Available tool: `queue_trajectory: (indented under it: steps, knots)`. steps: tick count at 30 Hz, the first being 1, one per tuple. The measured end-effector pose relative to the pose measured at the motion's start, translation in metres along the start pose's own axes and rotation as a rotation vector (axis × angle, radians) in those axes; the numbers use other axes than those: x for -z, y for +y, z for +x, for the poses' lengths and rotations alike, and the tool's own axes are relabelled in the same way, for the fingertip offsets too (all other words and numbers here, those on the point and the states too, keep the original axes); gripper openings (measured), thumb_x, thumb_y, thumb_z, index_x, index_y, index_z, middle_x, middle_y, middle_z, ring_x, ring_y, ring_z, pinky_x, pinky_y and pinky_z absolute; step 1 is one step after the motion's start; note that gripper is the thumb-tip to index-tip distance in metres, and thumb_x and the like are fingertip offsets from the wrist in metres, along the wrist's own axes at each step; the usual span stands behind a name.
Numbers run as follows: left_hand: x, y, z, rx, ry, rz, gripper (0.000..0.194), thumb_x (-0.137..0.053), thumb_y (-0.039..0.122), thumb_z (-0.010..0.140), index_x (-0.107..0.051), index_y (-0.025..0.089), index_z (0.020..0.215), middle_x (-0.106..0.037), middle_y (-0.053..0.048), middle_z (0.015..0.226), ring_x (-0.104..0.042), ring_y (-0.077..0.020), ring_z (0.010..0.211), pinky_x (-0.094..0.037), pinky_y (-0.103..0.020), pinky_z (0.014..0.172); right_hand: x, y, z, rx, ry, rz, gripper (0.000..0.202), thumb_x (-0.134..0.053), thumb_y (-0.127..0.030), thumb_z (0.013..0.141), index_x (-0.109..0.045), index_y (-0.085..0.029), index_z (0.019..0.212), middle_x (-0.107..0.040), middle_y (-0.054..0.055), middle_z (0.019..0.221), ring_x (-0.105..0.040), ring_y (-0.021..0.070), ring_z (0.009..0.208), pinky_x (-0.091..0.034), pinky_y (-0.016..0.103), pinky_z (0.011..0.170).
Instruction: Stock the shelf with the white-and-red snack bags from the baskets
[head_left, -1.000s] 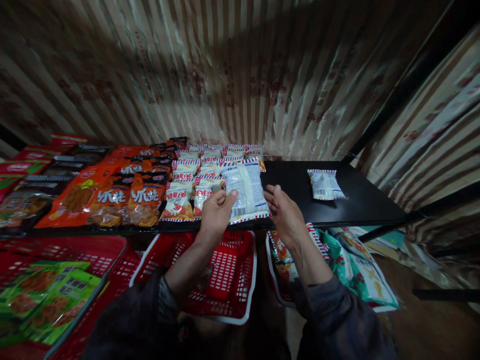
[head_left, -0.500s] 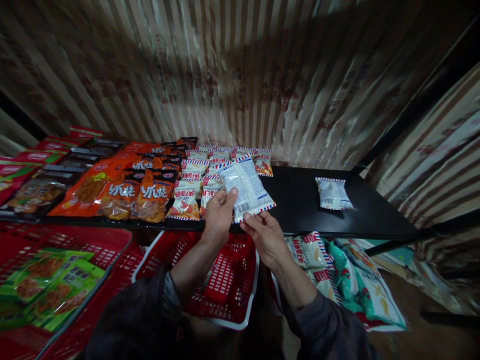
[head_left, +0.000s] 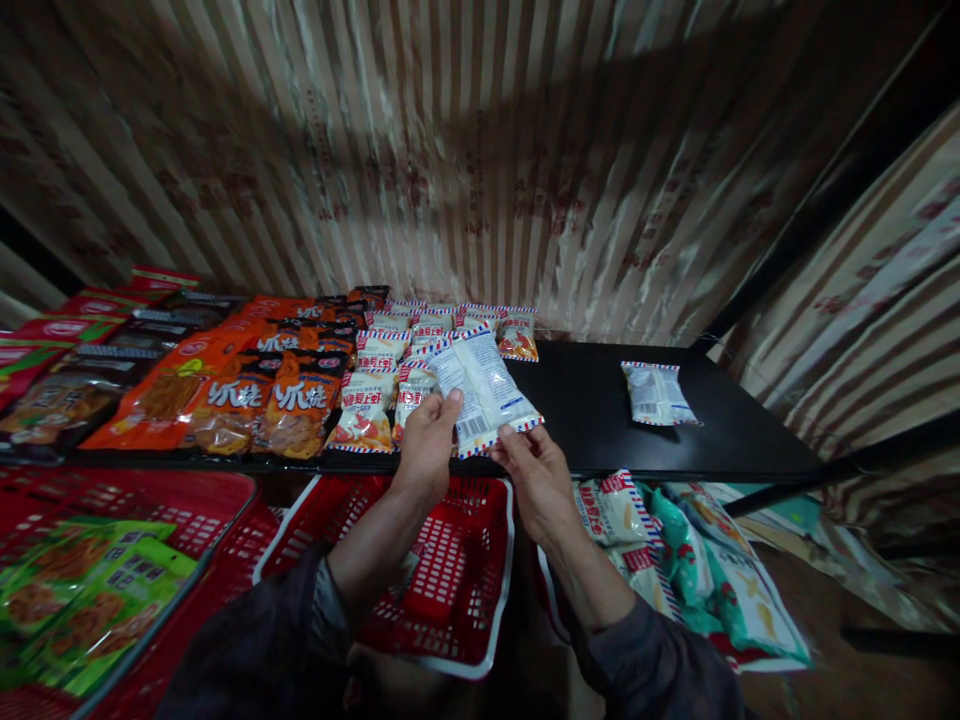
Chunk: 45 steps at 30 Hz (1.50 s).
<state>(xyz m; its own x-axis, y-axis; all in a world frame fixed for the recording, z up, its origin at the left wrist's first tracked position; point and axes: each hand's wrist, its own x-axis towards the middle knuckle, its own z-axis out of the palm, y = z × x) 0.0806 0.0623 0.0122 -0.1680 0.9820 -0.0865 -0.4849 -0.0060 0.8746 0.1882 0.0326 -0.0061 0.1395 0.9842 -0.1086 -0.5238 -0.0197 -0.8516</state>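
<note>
Head view: left hand grips one white packet at left. Right hand pinches its near edge.

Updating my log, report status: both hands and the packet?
Left hand, right hand: gripping white-blue pillow-shaped plastic packet. Barcode visible. Red-white plastic snack packets partly hidden behind; no visible obstruction.

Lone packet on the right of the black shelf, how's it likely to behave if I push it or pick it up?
The packet looks puffed up, so it's probably light and soft to squeeze. Its shiny wrapper would likely slide easily on the smooth-looking shelf. Lying on a broad face, it seems unlikely to roll.
</note>
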Motion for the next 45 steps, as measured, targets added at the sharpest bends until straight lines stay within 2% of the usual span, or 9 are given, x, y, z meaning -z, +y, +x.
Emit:
queue_trajectory:
  steps: [6, 8, 13, 17, 22, 25, 32, 40, 45]
  knots:
    - [0.002, -0.003, 0.002, 0.028, -0.031, 0.041, 0.036, -0.075, 0.044, 0.065, -0.060, 0.016, 0.079, -0.072, -0.006, 0.078, -0.070, -0.0236, 0.086, -0.056, -0.035, 0.077, 0.005, -0.008, 0.004, 0.004, 0.062, 0.084, 0.037, -0.089, -0.037, 0.053, -0.065, -0.019, 0.075, -0.068, -0.005, 0.071, -0.058, 0.0064, 0.059, -0.053, 0.018, 0.060]
    - [0.005, -0.001, 0.006, 0.000, 0.030, 0.130, 0.031, -0.073, 0.036, 0.068, -0.062, 0.016, 0.087, -0.072, -0.009, 0.089, -0.068, -0.0238, 0.094, -0.054, -0.036, 0.083, 0.006, -0.010, 0.005, 0.008, 0.068, 0.092, 0.037, -0.089, -0.037, 0.052, -0.065, -0.019, 0.074, -0.069, -0.004, 0.075, -0.061, 0.0076, 0.063, -0.055, 0.019, 0.062]
    - [0.018, 0.023, 0.012, -0.475, 0.238, 0.438, 0.048, -0.064, 0.016, 0.072, -0.058, 0.022, 0.119, -0.060, -0.009, 0.130, -0.053, -0.0217, 0.124, -0.039, -0.037, 0.108, 0.008, -0.010, 0.003, 0.032, 0.030, 0.069, 0.036, -0.088, -0.039, 0.055, -0.063, -0.021, 0.074, -0.069, -0.004, 0.074, -0.061, 0.0087, 0.062, -0.058, 0.021, 0.060]
    - [0.024, 0.050, 0.009, -0.744, 0.175, 0.754, 0.021, -0.056, 0.024, 0.082, -0.071, 0.022, 0.097, -0.066, -0.006, 0.120, -0.047, -0.0237, 0.129, -0.028, -0.041, 0.114, 0.009, -0.011, -0.001, 0.000, -0.067, -0.045, 0.037, -0.088, -0.042, 0.055, -0.064, -0.021, 0.073, -0.070, -0.003, 0.074, -0.064, 0.0098, 0.065, -0.057, 0.020, 0.060]
    - [0.033, 0.059, 0.016, -0.410, 0.051, 0.654, 0.031, -0.064, 0.036, 0.078, -0.072, 0.017, 0.101, -0.072, -0.007, 0.095, -0.064, -0.0214, 0.089, -0.048, -0.032, 0.082, 0.013, -0.013, -0.006, -0.013, -0.217, -0.177, 0.033, -0.085, -0.043, 0.061, -0.065, -0.021, 0.075, -0.073, 0.000, 0.078, -0.066, 0.0130, 0.068, -0.058, 0.022, 0.058]
    - [0.039, 0.061, 0.022, -0.278, 0.068, 0.555, 0.032, -0.068, 0.036, 0.073, -0.073, 0.014, 0.096, -0.070, -0.005, 0.079, -0.059, -0.0156, 0.068, -0.044, -0.024, 0.061, 0.014, -0.013, -0.006, -0.019, -0.285, -0.227, 0.031, -0.084, -0.043, 0.063, -0.067, -0.020, 0.077, -0.073, 0.000, 0.077, -0.066, 0.0135, 0.067, -0.058, 0.023, 0.058]
    - [0.041, 0.068, 0.022, -0.216, 0.108, 0.446, 0.016, -0.075, 0.028, 0.061, -0.064, 0.016, 0.063, -0.059, 0.003, 0.055, -0.047, -0.0092, 0.049, -0.034, -0.020, 0.047, 0.017, -0.011, -0.006, -0.047, -0.329, -0.240, 0.032, -0.083, -0.043, 0.064, -0.070, -0.022, 0.084, -0.074, 0.000, 0.079, -0.065, 0.0124, 0.064, -0.057, 0.022, 0.055]
    - [0.036, 0.070, 0.021, -0.242, 0.155, 0.425, 0.015, -0.073, 0.027, 0.063, -0.062, 0.016, 0.060, -0.057, 0.003, 0.052, -0.048, -0.0099, 0.048, -0.034, -0.021, 0.047, 0.015, -0.012, -0.007, -0.094, -0.322, -0.218, 0.028, -0.084, -0.041, 0.063, -0.069, -0.020, 0.075, -0.072, -0.001, 0.073, -0.063, 0.0109, 0.061, -0.055, 0.018, 0.052]
    - [0.037, 0.076, 0.016, -0.223, 0.065, 0.465, 0.013, -0.072, 0.027, 0.065, -0.065, 0.016, 0.064, -0.059, 0.002, 0.055, -0.049, -0.0106, 0.049, -0.035, -0.021, 0.048, 0.018, -0.014, -0.004, -0.067, -0.280, -0.196, 0.028, -0.084, -0.040, 0.062, -0.069, -0.021, 0.075, -0.071, -0.001, 0.073, -0.063, 0.0110, 0.061, -0.054, 0.018, 0.050]
